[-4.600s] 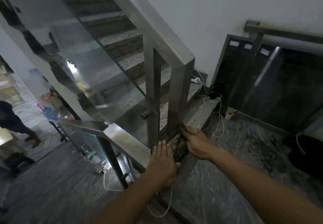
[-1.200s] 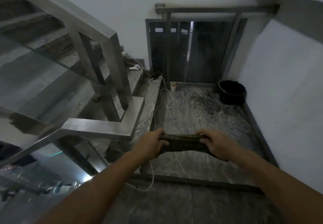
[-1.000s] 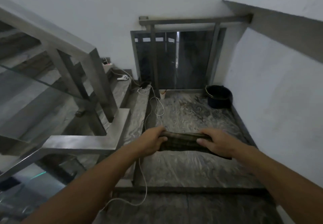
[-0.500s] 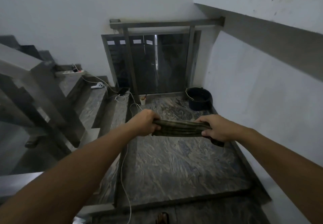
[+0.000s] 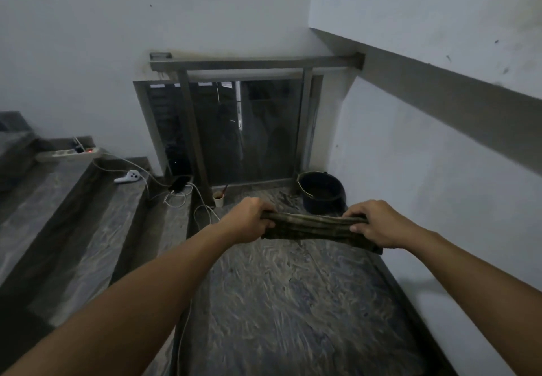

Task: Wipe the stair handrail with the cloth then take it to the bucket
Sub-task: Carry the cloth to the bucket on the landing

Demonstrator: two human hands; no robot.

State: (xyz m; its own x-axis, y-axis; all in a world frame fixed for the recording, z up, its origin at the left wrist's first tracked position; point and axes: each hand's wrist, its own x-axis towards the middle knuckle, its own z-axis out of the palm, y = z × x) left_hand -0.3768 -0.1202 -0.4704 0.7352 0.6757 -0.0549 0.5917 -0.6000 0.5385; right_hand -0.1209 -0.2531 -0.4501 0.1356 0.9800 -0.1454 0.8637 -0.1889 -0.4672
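A dark striped cloth (image 5: 311,225) is bunched into a band and stretched between both hands above the landing floor. My left hand (image 5: 249,221) grips its left end and my right hand (image 5: 377,221) grips its right end, with a loose corner hanging below the right hand. The dark bucket (image 5: 321,192) stands on the floor in the far right corner, beyond the cloth. A steel handrail (image 5: 255,63) with a glass panel runs along the back wall. The stair handrail that I wiped is out of view.
Marble steps (image 5: 73,217) rise on the left. On them lie a power strip (image 5: 69,154), a white controller (image 5: 127,177), a phone (image 5: 179,184) and white cables (image 5: 202,208). A small cup (image 5: 218,199) stands by the rail post. A white wall (image 5: 440,170) bounds the right.
The view has swung right, away from the stair handrail, and forward along the landing. Both hands took the cloth off the rail post and carry it stretched toward the bucket, which is nearer now.
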